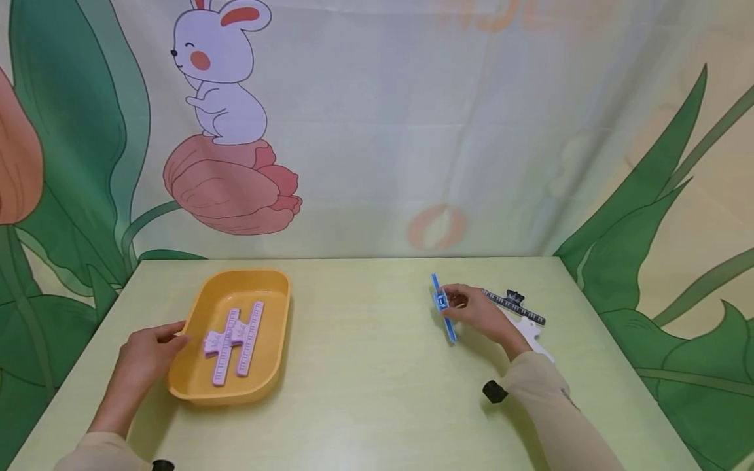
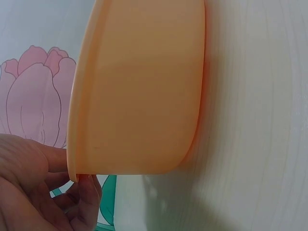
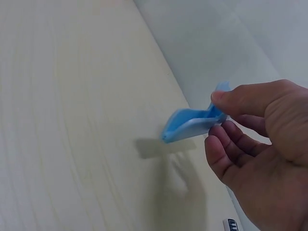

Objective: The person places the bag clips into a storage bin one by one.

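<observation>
Blue plastic shows between the fingertips of the right hand: a narrow ruler-like strip with a small square fitting at its middle, pinched between thumb and fingers. In the right wrist view the strip looks bent or flared, and its shadow falls apart from it on the table, so it is held off the surface. Whether it carries a scale cannot be told.

The relation that matters runs across the table. An orange tray lies to the left of the strip, well apart from it, with the left hand just at its left rim. Thumb and fingers there pinch that rim from both sides, so the left hand is nearer the tray and the right hand alone has the strip. The strip's long axis runs mostly near to far, its far end leaning left and its near end right.

Inside the tray, a left lilac ruler and a right lilac ruler lie side by side, each with a figure-shaped tab on its left; they also run near to far, but with their far ends leaning right, a different slant from the strip's.

To the right of the right hand lies a black ruler, slanting from far left to near right, a black tab on its far side. Near it is a white piece, partly hidden by the right forearm.
</observation>
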`<state>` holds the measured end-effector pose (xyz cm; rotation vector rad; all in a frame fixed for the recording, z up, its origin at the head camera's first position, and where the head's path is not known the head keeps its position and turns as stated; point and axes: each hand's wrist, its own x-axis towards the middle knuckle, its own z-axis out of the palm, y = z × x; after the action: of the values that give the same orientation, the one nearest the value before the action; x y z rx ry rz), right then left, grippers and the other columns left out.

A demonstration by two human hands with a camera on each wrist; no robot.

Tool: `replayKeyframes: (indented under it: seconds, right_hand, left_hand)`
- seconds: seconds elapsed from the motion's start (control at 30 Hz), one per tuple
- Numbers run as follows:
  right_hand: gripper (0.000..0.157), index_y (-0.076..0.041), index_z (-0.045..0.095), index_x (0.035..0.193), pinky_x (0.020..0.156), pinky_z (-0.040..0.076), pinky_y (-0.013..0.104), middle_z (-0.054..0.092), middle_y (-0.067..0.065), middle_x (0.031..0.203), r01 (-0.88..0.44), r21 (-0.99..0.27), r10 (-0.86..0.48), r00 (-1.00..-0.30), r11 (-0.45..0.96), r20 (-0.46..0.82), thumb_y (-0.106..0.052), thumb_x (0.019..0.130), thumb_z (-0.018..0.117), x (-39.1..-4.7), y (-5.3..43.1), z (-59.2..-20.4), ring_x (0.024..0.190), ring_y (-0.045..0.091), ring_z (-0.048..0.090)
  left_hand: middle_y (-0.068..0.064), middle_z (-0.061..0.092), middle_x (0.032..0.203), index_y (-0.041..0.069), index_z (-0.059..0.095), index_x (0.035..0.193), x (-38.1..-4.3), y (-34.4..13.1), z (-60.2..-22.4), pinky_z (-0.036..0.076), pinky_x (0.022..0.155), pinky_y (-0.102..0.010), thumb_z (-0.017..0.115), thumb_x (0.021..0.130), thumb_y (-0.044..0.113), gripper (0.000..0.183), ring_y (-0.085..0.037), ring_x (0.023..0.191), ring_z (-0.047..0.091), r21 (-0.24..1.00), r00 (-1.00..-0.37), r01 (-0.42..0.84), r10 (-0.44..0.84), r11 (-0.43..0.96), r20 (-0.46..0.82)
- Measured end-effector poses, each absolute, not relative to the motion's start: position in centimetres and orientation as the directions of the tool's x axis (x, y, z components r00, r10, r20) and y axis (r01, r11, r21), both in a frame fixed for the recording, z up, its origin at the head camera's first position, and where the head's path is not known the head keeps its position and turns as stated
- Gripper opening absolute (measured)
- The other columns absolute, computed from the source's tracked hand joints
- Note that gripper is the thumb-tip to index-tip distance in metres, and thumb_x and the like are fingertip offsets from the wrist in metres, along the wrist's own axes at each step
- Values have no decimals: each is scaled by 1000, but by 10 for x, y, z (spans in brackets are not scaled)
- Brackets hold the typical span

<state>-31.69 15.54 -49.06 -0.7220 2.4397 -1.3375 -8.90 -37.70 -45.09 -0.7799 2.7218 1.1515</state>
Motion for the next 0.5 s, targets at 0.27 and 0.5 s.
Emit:
replayKeyframes:
  seconds: [0.27, 0.5]
  right_hand:
    - [52, 3, 57, 142, 85, 52, 24, 66, 17, 119, -233, -904, -520, -854, 359, 14, -7, 95, 74, -311, 155, -475, 107, 27, 59]
    - [48, 2, 59, 141, 90, 53, 27, 65, 20, 123, -178, -951, -523, -852, 251, 21, -7, 95, 73, -310, 156, -469, 105, 23, 62]
  left_hand:
    - [-39, 46, 145, -8, 40, 151, -90, -378, -450, 52, 97, -54, 52, 108, 24, 55, -47, 117, 56, 646, -862, -494, -429, 582, -272]
    - [-40, 44, 146, -9, 40, 151, -89, -377, -451, 50, 100, -56, 51, 108, 23, 54, -49, 121, 54, 646, -864, -491, -425, 585, -271]
